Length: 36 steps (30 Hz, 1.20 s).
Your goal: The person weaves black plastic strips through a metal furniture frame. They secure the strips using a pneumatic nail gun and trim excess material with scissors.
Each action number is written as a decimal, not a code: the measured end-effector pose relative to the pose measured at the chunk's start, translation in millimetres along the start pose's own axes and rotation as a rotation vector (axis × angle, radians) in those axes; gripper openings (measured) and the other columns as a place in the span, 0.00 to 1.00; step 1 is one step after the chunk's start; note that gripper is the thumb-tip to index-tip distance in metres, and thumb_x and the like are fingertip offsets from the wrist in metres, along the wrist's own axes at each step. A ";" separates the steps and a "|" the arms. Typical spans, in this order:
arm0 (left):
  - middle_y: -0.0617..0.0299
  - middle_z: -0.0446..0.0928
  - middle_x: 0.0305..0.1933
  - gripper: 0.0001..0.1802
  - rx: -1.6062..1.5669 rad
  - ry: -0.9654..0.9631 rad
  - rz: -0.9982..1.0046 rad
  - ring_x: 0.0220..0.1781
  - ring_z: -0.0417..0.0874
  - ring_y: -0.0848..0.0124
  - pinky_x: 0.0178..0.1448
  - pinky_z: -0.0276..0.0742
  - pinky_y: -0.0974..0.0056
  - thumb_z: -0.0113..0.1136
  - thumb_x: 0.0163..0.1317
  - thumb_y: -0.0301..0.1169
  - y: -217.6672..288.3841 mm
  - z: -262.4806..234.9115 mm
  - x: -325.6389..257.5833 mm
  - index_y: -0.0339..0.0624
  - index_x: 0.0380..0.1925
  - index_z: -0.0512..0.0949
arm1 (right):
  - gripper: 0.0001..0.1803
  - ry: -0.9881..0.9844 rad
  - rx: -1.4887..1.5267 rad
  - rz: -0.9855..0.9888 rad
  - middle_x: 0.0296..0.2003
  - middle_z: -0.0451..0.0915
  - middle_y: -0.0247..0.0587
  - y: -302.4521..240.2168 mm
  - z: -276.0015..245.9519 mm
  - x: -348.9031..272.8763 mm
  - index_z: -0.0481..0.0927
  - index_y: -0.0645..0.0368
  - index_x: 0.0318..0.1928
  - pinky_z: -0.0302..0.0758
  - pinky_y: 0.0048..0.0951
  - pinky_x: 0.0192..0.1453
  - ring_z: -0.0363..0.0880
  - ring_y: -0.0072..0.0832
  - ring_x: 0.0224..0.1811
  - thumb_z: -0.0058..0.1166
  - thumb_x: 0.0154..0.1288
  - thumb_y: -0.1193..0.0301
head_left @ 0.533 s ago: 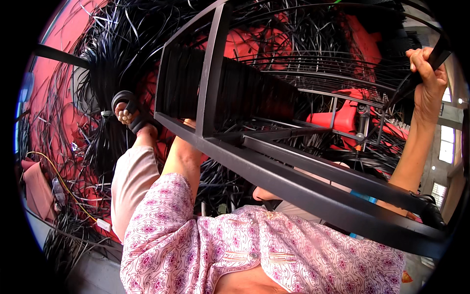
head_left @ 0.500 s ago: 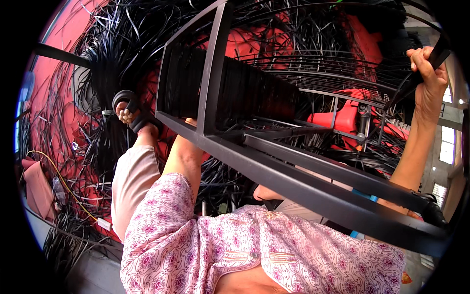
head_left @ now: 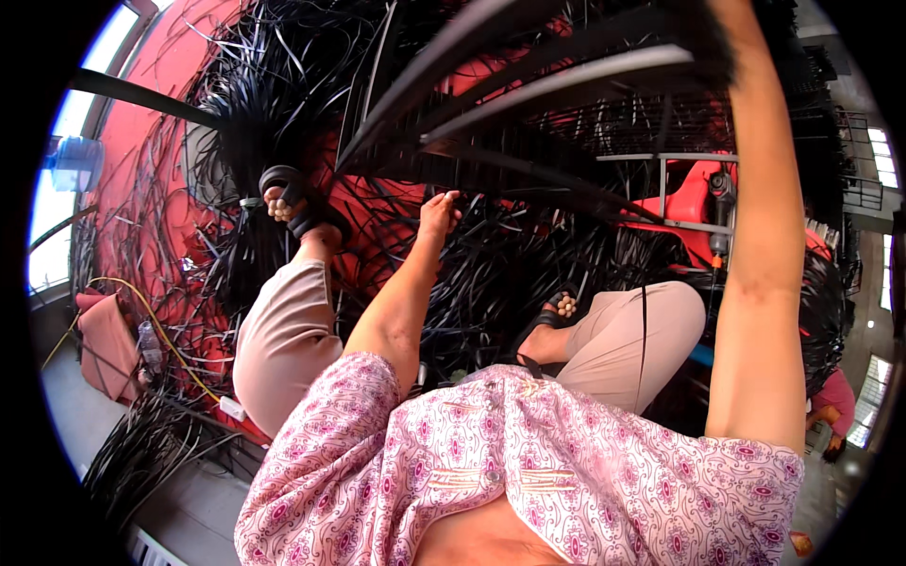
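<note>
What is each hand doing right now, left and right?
Left hand: fingers loosely open, reaching into the black strips, gripping nothing visible.
Right hand: raised out of view beyond the picture's top; cannot tell.

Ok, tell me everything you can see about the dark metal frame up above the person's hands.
The dark metal frame looks like painted steel, built of long flat bars that fan out from the upper middle toward the upper right, blurred and bent by the lens. It hangs tilted over a heap of black strips on the red floor. The left hand reaches up just beneath its lower bars with fingers spread; contact cannot be told. The right forearm rises beside it, and the right hand is out of view.
</note>
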<state>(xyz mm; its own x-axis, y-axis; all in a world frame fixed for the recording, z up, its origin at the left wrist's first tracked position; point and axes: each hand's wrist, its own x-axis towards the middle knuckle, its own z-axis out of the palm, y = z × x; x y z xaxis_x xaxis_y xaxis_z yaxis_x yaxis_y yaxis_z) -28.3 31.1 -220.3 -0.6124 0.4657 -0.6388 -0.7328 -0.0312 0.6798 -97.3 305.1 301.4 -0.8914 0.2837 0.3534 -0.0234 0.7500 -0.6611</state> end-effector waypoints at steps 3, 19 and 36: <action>0.64 0.77 0.17 0.16 0.170 0.106 -0.001 0.13 0.70 0.76 0.17 0.64 0.69 0.50 0.72 0.40 1.4 3.2 -35.7 0.43 0.45 0.82 | 0.09 -0.079 0.114 -0.088 0.21 0.80 0.31 13.5 41.3 14.5 0.82 0.60 0.27 0.71 0.22 0.26 0.76 0.18 0.21 0.70 0.49 0.71; 0.63 0.81 0.27 0.11 0.916 -0.036 0.328 0.31 0.85 0.72 0.33 0.79 0.65 0.59 0.66 0.36 49.5 -55.8 -159.0 0.41 0.30 0.82 | 0.21 0.073 -0.219 -0.465 0.45 0.83 0.47 -38.7 230.6 -36.0 0.84 0.53 0.43 0.76 0.41 0.56 0.79 0.43 0.51 0.69 0.46 0.63; 0.70 0.72 0.19 0.17 0.443 0.047 0.051 0.17 0.68 0.79 0.20 0.60 0.72 0.61 0.66 0.41 180.5 6.6 -191.6 0.38 0.26 0.82 | 0.33 -0.533 -0.057 0.146 0.58 0.76 0.36 115.7 298.6 -263.4 0.73 0.42 0.63 0.63 0.43 0.65 0.71 0.32 0.64 0.58 0.52 0.65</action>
<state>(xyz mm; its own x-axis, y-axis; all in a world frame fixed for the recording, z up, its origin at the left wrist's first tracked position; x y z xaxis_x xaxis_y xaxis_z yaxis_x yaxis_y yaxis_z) -41.3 -57.8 27.2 -0.6653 0.4320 -0.6089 -0.5096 0.3332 0.7933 -0.3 138.7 -65.7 -0.9895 0.0568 -0.1326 0.1288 0.7611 -0.6357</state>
